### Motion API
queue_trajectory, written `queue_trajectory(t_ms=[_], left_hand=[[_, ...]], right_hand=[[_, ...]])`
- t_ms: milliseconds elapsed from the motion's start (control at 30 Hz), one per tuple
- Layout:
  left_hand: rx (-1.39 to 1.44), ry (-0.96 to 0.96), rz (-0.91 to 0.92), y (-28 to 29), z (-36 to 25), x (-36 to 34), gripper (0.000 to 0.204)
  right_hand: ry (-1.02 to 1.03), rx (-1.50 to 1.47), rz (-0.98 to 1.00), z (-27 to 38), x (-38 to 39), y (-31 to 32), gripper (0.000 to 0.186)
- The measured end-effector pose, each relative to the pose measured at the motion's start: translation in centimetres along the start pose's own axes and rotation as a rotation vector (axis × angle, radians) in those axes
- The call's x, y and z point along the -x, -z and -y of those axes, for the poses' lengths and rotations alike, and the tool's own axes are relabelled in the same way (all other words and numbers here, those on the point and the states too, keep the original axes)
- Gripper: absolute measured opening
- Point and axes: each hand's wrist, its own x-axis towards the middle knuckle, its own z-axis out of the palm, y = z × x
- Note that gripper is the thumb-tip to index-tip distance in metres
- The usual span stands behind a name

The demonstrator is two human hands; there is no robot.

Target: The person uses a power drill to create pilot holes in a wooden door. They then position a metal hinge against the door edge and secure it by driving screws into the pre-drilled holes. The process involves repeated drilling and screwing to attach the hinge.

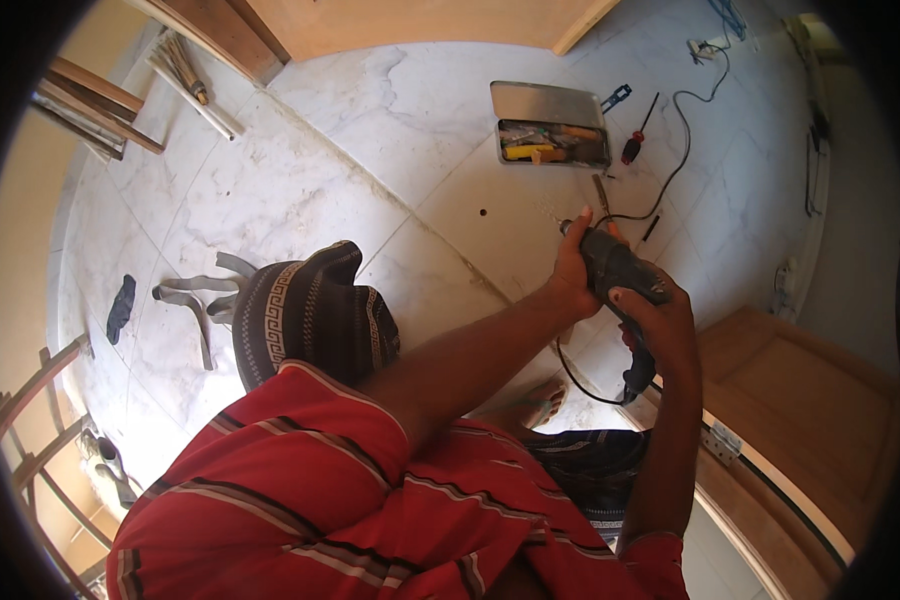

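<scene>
A dark corded power drill point(610, 258) lies across both hands, its thin bit pointing up and left over the marble-look floor. Near the chuck, my left hand point(573, 268) is closed round the drill's front. My right hand point(662, 318) grips its rear body, with part of the handle showing below. The bit's tip is faint, and I cannot tell if it touches anything. Just past the drill lies a tool with an orange handle point(612, 232), partly covered. An open metal toolbox point(552, 92) beyond it contains several hand tools, some with yellow or orange handles.
A red-and-black screwdriver point(634, 142) and a black cable point(682, 140) lie right of the toolbox. Close on my right is a wooden door point(800, 380) with a hinge point(722, 440). Grey straps point(192, 298), a broom point(182, 75) and wooden furniture legs point(98, 100) occupy the left.
</scene>
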Motion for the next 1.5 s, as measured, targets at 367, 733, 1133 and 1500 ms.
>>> queue_trajectory(t_ms=[367, 733, 1133, 1500], left_hand=[[0.015, -0.256, -0.172, -0.2, -5.5, 2.8, 0.048], [0.109, -0.184, -0.155, 1.5, -7.0, 2.4, 0.041], [0.198, -0.208, -0.173, 2.1, -8.7, 1.8, 0.038], [0.137, -0.180, -0.186, 1.7, -9.4, 2.3, 0.039]], right_hand=[[0.326, 0.604, 0.150, 6.6, -3.0, -5.2, 0.064], [0.387, 0.678, 0.165, 6.1, -5.2, -7.8, 0.055], [0.394, 0.714, 0.194, 6.9, -6.9, -9.6, 0.051], [0.334, 0.791, 0.166, 7.5, -7.0, -10.2, 0.052]])
